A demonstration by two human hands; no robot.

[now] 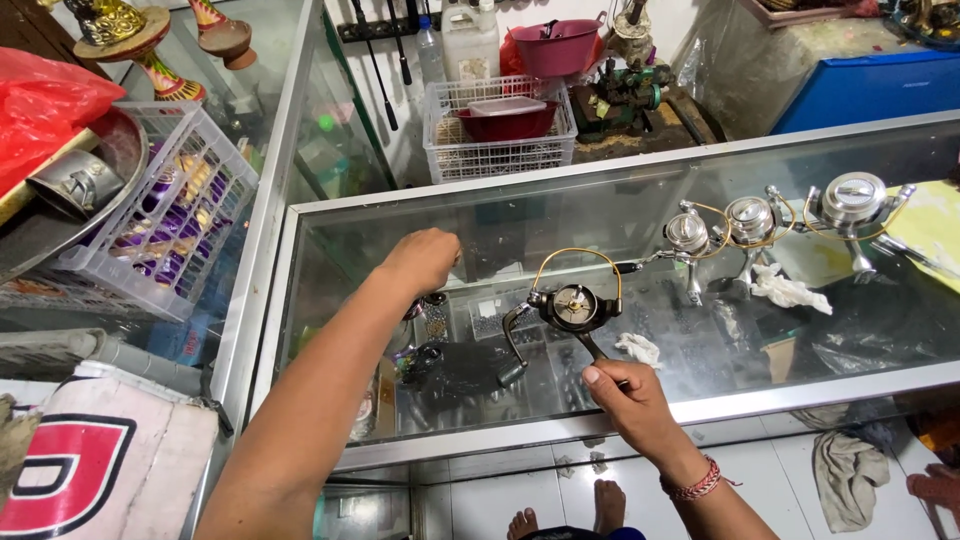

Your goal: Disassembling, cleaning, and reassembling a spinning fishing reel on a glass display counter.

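My right hand (628, 402) grips the stem of a dark spinning fishing reel (566, 308) and holds it just above the glass counter (560, 200); its thin gold bail wire arches over the spool, and its crank handle hangs to the left. My left hand (424, 260) reaches out over the glass top with the fingers curled into a loose fist; nothing shows in it. Three silver spinning reels (752, 222) stand in a row at the counter's right. A small white crumpled cloth (638, 348) lies beside the held reel.
Another white rag (790, 290) lies near the silver reels. A white wire basket (498, 130) with a dark red bowl stands behind the counter. A lilac plastic crate (170, 215) sits on the left counter beside a red bag (45, 100). My bare feet (565, 518) show below.
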